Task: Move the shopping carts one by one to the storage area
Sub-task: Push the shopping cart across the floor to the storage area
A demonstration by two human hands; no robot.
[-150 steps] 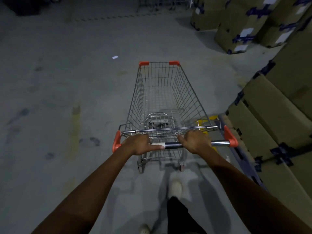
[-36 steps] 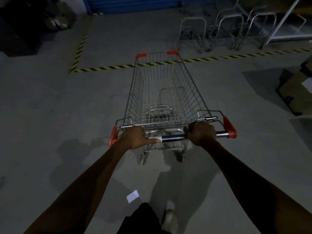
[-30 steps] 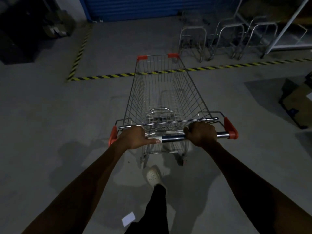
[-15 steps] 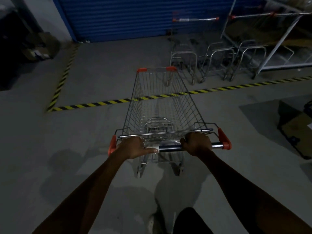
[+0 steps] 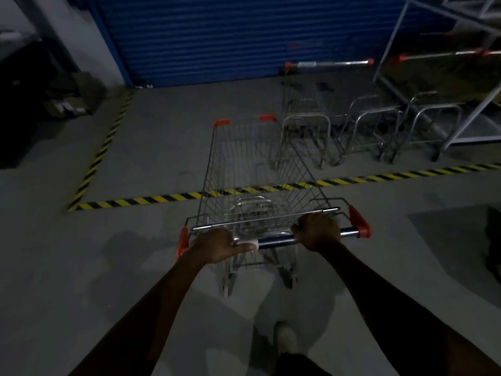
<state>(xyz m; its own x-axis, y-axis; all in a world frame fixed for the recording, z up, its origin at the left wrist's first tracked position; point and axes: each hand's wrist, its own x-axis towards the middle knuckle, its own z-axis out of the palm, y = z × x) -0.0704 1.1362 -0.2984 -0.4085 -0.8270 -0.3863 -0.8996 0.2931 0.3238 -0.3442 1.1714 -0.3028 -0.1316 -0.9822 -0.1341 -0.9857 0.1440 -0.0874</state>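
Open floor (image 5: 162, 147) lay ahead-left of the cart (image 5: 252, 169); parked carts (image 5: 306, 115) and a metal rack (image 5: 461, 104) blocked the right.

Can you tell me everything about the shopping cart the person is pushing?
The silver wire shopping cart stands upright on the grey concrete floor, and its basket is empty. Orange plastic caps mark its front corners and the ends of its shiny handle bar. The left hand and right hand both grip that bar. The yellow-and-black striped floor tape shows through the basket. The cart points toward a parked cart near the blue roller shutter.
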